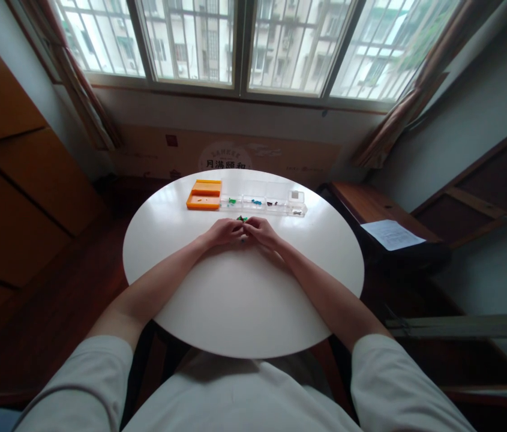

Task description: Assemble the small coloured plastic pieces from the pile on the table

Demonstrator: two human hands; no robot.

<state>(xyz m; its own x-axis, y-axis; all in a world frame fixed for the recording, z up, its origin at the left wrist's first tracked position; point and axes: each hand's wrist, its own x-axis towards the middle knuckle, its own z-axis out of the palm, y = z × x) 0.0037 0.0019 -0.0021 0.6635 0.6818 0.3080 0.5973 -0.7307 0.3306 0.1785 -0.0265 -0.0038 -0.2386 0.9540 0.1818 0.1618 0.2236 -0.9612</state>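
You have the fingertips of your left hand [225, 230] and right hand [260, 230] nearly meeting in a two-sided grip, pinching a small green-and-dark cluster [241, 219] over the white table [244, 300], likely because so tiny a thing needs steadying from both sides. Just beyond your hands, the orange tray [203, 206] and clear compartments [282, 208] stand in a row, probably so the green pieces [232, 201], blue pieces [257, 202] and dark pieces [272, 204] lie apart by colour within easy reach.
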